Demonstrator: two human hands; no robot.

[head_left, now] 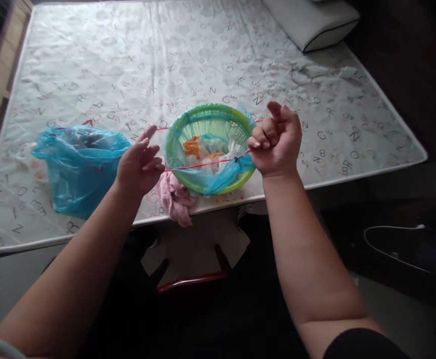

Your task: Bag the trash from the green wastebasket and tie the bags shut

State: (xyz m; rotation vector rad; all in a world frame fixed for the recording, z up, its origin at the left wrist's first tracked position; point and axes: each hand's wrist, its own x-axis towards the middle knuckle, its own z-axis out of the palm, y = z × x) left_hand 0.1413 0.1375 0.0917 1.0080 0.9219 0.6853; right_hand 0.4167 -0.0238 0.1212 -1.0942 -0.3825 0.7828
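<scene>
A green plastic basket (pixel 243 183) with mesh sides stands near the table's front edge, lined with a thin blue plastic bag (pixel 223 178). Crumpled orange and white scraps (pixel 192 147) lie inside it. A red string (pixel 199 165) runs taut across the basket's near side, with a small dark knot toward the right, and shows again at the far side. My left hand (pixel 139 164) has the string hooked on its partly bent fingers, left of the basket. On the right side, my right hand (pixel 277 139) curls its fingers around the other end.
A fuller blue plastic bag (pixel 75 174) with red string stands on the left. A pink cloth (pixel 175 197) hangs over the front edge of the letter-printed table (pixel 128 55). A white case-like object (pixel 315 25) lies at the back right. Below is a red-edged stool (pixel 191 281).
</scene>
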